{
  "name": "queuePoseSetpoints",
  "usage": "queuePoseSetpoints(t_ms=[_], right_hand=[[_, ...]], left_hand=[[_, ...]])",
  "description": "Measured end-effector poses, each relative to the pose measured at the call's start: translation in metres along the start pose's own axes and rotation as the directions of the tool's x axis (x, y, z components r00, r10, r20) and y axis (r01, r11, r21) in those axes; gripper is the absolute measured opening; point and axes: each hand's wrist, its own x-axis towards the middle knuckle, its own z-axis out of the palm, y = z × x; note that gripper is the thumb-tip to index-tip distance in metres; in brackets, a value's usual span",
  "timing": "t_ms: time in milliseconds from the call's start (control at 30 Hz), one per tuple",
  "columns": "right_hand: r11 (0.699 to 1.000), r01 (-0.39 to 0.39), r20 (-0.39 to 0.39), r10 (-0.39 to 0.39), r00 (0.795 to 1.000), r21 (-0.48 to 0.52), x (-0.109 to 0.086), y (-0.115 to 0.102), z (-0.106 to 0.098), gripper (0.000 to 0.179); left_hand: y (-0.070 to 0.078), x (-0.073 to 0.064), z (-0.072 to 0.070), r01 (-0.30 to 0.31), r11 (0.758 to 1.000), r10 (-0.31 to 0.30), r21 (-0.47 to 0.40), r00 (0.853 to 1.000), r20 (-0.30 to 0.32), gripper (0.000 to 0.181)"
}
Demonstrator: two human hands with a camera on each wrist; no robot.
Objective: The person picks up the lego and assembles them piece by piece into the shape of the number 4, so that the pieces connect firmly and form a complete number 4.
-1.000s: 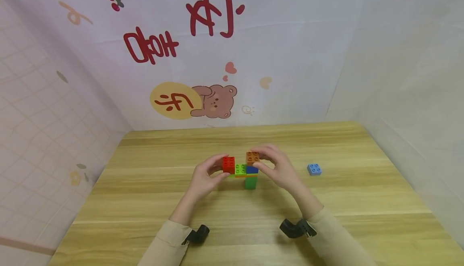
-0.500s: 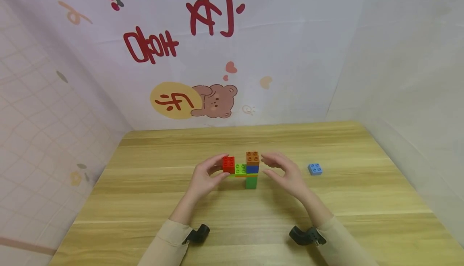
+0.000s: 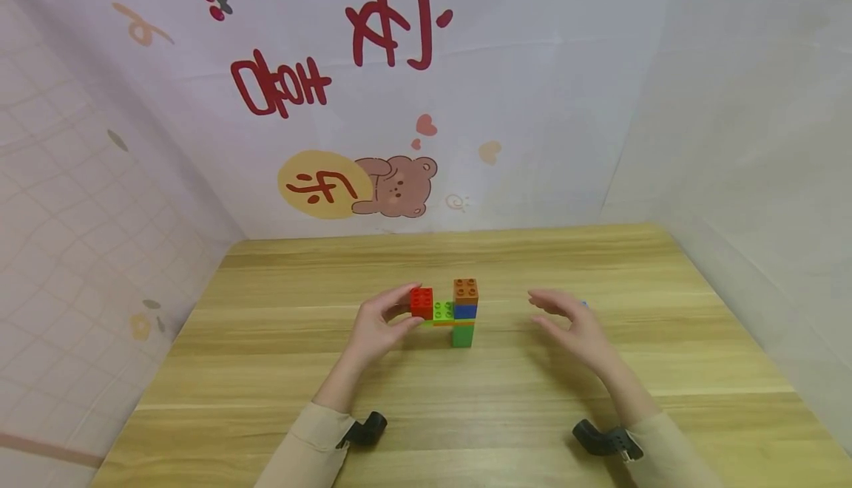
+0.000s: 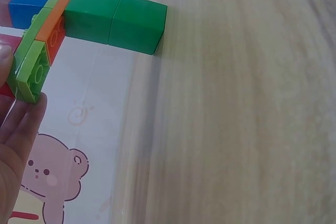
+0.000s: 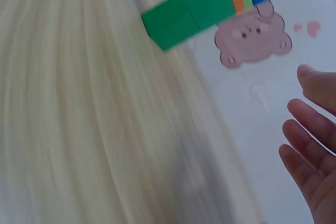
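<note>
A structure of toy building blocks stands near the middle of the table. Its base is two stacked green blocks, topped by a thin orange plate and lime green pieces that jut out to the left. Above them sit a blue block and a brown block. At the left end is a red block, which my left hand grips between thumb and fingers. My right hand hovers right of the structure, fingers spread apart from the thumb, nothing between them.
A light blue block lies on the wooden table, mostly hidden behind my right hand. Printed cloth walls enclose the back and both sides.
My right hand has let go of the brown block and moved right, over toward the light blue block. My left hand keeps its grip on the red block.
</note>
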Motion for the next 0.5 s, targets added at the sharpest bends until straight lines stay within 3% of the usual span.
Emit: queuePoseSetpoints(t_ms=[133, 367, 500], right_hand=[[0.998, -0.053, -0.012, 0.052, 0.999, -0.035, -0.008, 0.007, -0.014, 0.045], [0.987, -0.131, -0.026, 0.129, 0.991, -0.092, -0.026, 0.057, -0.034, 0.049], [0.976, -0.159, 0.004, 0.161, 0.987, -0.149, -0.029, 0.062, -0.044, 0.047]], left_hand=[[-0.001, 0.0, 0.001, 0.002, 1.0, -0.002, -0.005, 1.0, -0.005, 0.054], [0.0, -0.001, 0.001, -0.002, 1.0, 0.002, -0.007, 1.0, -0.011, 0.055], [0.001, -0.001, 0.001, 0.0, 1.0, 0.0, 0.002, 1.0, -0.012, 0.055]])
